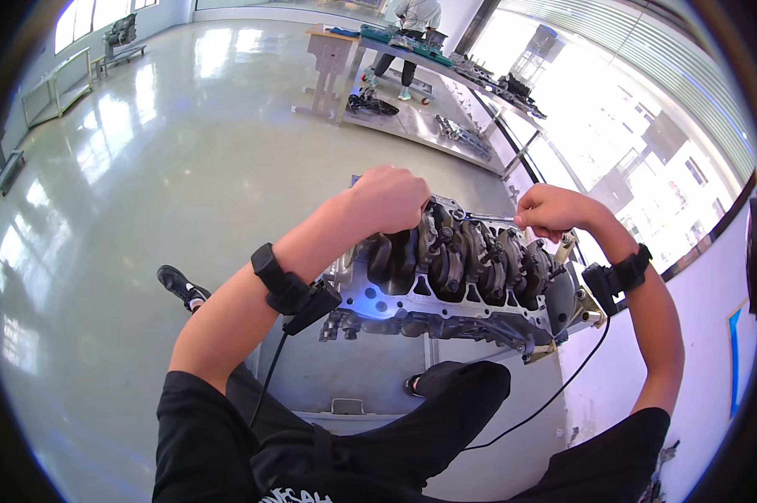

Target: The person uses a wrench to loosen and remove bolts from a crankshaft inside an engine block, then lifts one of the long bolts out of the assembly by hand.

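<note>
Grey metal engine block (pixel 402 305) just right of frame centre. Right hand (pixel 552 210) at its upper right, fingers closed on end of silver wrench (pixel 490 219). Left hand (pixel 392 199) over block's upper left; cannot tell whether gripping.

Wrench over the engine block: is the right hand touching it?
Touching; the head view shows the right hand gripping the silver wrench by its right end.

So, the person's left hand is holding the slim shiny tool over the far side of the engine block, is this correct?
Not the left hand: the head view shows the right hand holding the slim shiny tool over the far side of the engine block.
</note>
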The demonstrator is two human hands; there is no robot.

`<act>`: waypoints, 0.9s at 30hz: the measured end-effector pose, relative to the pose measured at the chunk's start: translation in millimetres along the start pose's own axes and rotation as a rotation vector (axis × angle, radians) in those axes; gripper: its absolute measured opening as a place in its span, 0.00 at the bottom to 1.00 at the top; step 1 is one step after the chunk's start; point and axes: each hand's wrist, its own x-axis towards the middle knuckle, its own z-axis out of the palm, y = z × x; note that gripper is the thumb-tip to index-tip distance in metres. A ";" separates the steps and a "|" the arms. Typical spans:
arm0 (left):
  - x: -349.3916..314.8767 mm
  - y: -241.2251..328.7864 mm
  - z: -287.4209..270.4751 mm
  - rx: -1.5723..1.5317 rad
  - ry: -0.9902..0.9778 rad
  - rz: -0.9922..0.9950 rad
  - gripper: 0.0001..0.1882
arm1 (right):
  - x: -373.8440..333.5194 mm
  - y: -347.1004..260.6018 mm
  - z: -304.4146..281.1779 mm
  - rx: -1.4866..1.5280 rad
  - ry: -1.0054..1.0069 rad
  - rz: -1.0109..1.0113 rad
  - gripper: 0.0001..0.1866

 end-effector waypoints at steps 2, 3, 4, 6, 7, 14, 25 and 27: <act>-0.4 -1.8 0.3 0.000 0.002 -0.002 0.09 | -5.3 1.5 10.0 0.345 -0.004 -0.105 0.12; -1.3 -3.1 0.9 0.000 0.003 -0.006 0.09 | -11.1 -5.1 17.1 0.509 0.005 -0.132 0.13; -1.5 -4.0 1.5 0.000 0.002 -0.009 0.09 | -12.1 -5.7 22.3 0.509 0.003 -0.133 0.13; -0.7 -3.8 1.6 -0.016 0.033 -0.002 0.09 | -12.2 -6.0 31.5 0.795 -0.038 -0.238 0.14; -0.3 -2.9 1.3 -0.015 0.033 -0.004 0.09 | -11.0 -6.4 39.5 0.864 -0.005 -0.242 0.13; 0.1 -2.2 1.1 -0.005 -0.010 -0.034 0.09 | -21.4 -18.6 76.4 1.077 0.111 -0.160 0.14; -5.2 8.9 -6.9 -0.159 0.057 -0.160 0.13 | -23.6 -32.1 98.3 1.227 0.056 -0.072 0.17; -5.9 9.4 -7.9 -0.186 0.073 -0.137 0.15 | -21.9 -33.3 102.1 1.205 0.053 -0.046 0.19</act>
